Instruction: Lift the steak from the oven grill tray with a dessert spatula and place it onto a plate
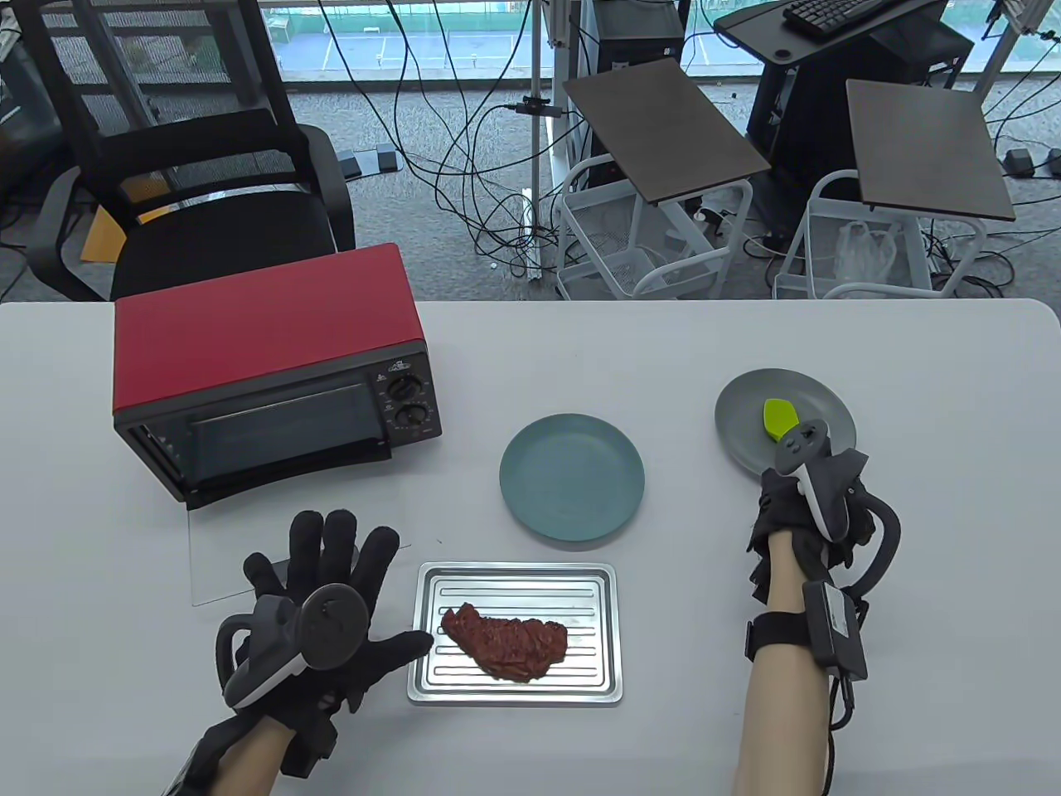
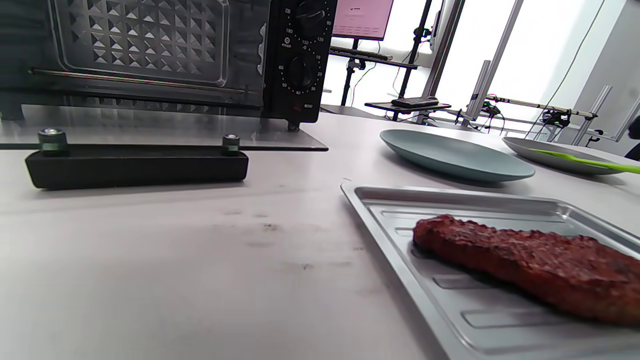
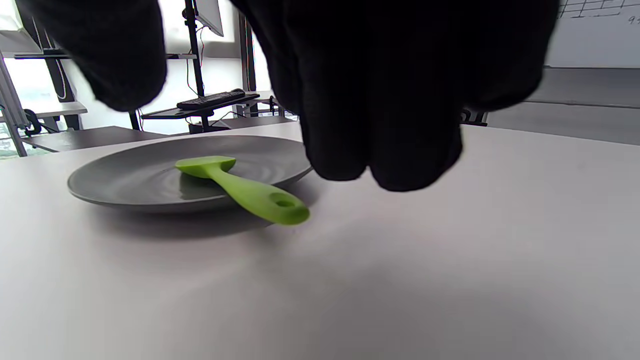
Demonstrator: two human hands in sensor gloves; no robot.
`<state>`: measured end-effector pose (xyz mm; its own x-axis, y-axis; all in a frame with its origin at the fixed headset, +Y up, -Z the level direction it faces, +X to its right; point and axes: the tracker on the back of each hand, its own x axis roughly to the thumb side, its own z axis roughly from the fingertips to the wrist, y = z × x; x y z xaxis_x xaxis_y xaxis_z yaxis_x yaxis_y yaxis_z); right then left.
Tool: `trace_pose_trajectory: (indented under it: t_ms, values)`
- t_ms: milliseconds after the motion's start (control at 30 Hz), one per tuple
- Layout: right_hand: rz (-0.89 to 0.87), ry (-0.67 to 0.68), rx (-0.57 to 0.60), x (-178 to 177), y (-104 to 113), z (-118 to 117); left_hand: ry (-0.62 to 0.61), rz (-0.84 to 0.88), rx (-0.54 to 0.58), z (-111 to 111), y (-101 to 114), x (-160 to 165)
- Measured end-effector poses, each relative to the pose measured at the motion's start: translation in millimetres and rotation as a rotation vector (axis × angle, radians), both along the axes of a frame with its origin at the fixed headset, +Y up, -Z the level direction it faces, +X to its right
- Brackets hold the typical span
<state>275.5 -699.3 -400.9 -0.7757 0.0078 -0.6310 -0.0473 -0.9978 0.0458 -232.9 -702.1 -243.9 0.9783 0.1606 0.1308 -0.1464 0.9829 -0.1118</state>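
step: reach for green spatula (image 3: 240, 187) on grey plate (image 1: 738, 431) | my right hand (image 1: 800, 514) just beside its handle, fingers curled, holding nothing | left hand (image 1: 319, 613) flat, fingers spread, thumb touching tray (image 1: 514, 692) to steady it | steak (image 1: 506, 641) on tray | blue plate (image 1: 572, 478) near, waiting

On the table (image 1: 829, 348) before me, the steak (image 1: 504, 640) lies in the tray (image 1: 514, 692), nearest my edge. My left hand (image 1: 331, 613) sits just left of it. Behind it is 1 plate (image 1: 572, 478); right of that, a 2nd plate (image 1: 746, 414) carries the spatula (image 1: 777, 417), my right hand (image 1: 800, 518) just before it. The oven (image 1: 273, 365) stands far left, its door (image 1: 249, 555) lying flat.
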Motion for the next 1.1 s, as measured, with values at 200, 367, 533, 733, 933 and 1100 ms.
trace_pose_trajectory:
  t_ms: [200,367,533,733,933,1100]
  values:
    - [-0.009,-0.036,-0.071,6,-29,-19,0.029,0.008,-0.018,-3,-1,-4]
    - [0.062,-0.039,-0.079,2,-45,-26,0.035,0.011,-0.034,-4,-2,-4]
    - [0.119,-0.036,-0.056,3,-52,-27,0.024,0.002,-0.041,-4,-1,-2]
    - [0.141,-0.018,-0.006,2,-51,-23,0.013,-0.002,-0.046,-3,-1,0]
    - [0.204,0.039,0.082,1,-14,-8,0.001,0.000,-0.044,-3,-1,0]
    - [0.208,0.094,0.181,3,34,14,-0.021,-0.017,-0.058,-3,-5,6]
